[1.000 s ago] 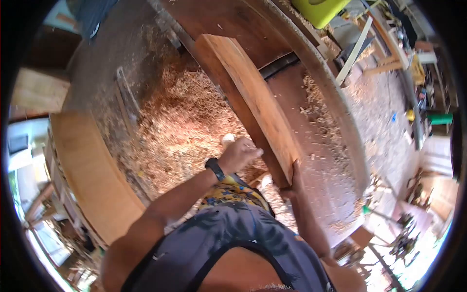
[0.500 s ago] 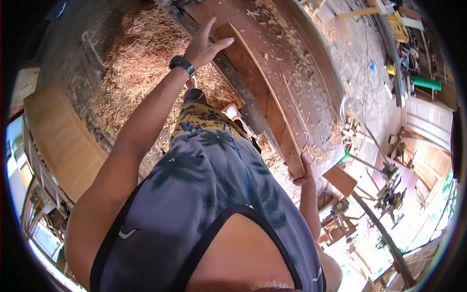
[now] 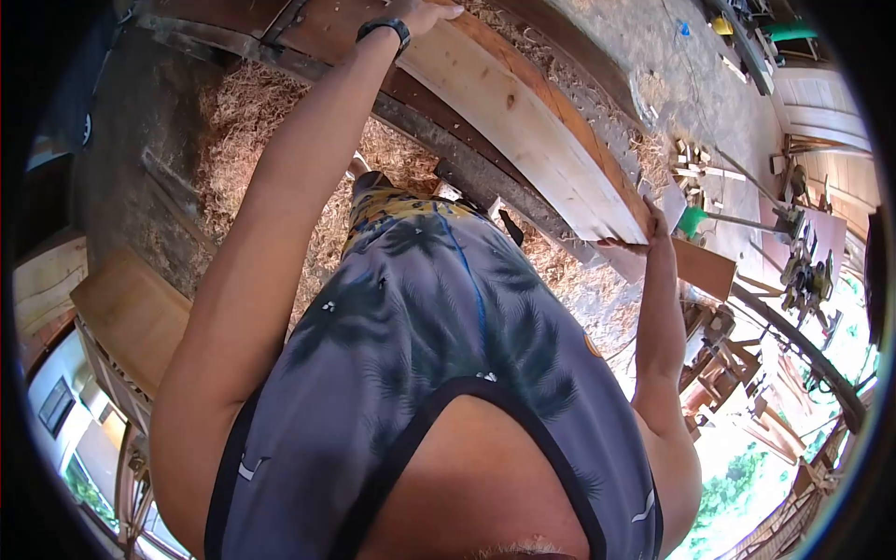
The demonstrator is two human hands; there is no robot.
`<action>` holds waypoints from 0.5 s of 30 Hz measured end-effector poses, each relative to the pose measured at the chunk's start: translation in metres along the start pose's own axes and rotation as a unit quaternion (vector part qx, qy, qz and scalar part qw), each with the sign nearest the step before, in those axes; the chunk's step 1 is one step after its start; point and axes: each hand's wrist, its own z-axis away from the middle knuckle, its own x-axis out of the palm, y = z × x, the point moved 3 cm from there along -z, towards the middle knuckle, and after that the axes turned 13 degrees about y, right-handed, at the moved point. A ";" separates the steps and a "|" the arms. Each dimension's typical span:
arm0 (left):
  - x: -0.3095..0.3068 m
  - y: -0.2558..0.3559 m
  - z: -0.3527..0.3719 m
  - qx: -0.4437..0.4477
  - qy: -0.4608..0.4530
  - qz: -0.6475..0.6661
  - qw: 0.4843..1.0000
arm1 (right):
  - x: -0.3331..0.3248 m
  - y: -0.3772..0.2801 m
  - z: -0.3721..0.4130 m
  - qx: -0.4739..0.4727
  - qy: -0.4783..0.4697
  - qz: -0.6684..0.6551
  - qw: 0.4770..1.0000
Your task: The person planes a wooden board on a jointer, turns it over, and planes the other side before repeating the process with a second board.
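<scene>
A long wooden plank [image 3: 523,107] lies at a slant in front of me over the workbench, tilted so that a pale, knotted face shows below a reddish-brown side. My left hand [image 3: 417,15], with a dark band on its wrist, grips the plank's upper-left end; part of this hand is cut off by the frame's top edge. At the lower-right end my right hand [image 3: 653,229] is closed around the wood, its fingers underneath and its thumb side against the edge. The workbench [image 3: 322,28] is brown, with shavings on top.
Wood shavings [image 3: 245,140] cover the floor beside the bench. A panelled wooden board [image 3: 135,313] stands at left. On the right are a small brown board [image 3: 702,269], a green object [image 3: 692,221], wood offcuts [image 3: 691,159] and a long dark beam [image 3: 793,350].
The plank has been turned over, from its reddish-brown face to the pale one. My left hand, spread before, has closed on its end. The view has shifted too.
</scene>
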 end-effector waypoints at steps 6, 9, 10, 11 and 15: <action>0.015 -0.005 -0.023 0.031 0.023 -0.039 0.999 | -0.004 -0.007 -0.004 0.022 -0.016 -0.014 1.000; 0.027 -0.014 -0.033 0.054 0.054 0.033 0.997 | -0.002 -0.009 -0.002 -0.022 0.020 0.010 1.000; 0.024 -0.014 -0.033 0.057 0.047 0.035 0.997 | 0.001 -0.010 -0.007 -0.023 0.023 0.004 0.999; 0.028 -0.010 -0.031 0.050 0.039 0.035 0.997 | -0.005 -0.007 -0.007 -0.031 0.007 0.011 0.999; 0.025 -0.015 -0.036 0.031 -0.009 0.021 0.999 | -0.004 -0.007 -0.004 -0.024 0.011 -0.006 1.000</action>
